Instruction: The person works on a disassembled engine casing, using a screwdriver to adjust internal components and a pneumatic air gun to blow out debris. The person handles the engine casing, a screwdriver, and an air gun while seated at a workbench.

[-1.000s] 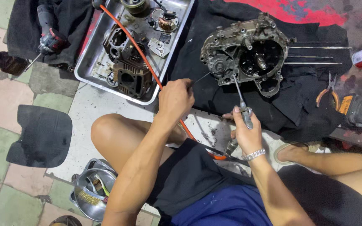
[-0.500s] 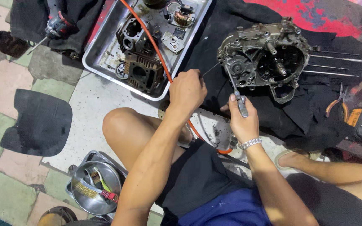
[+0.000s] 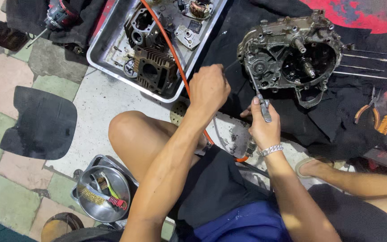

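Engine crankcase (image 3: 292, 62) being worked on, upper right of the frame.

A slim metal tool (image 3: 258, 92) is gripped in the closed right hand (image 3: 264, 127), its tip set against the crankcase's left side. The left hand (image 3: 208, 89) is closed; what it holds cannot be told. An orange hose (image 3: 173, 54) crosses the metal tray (image 3: 113, 67), upper centre.

orange hose (image 3: 172, 49) cut off at top edge
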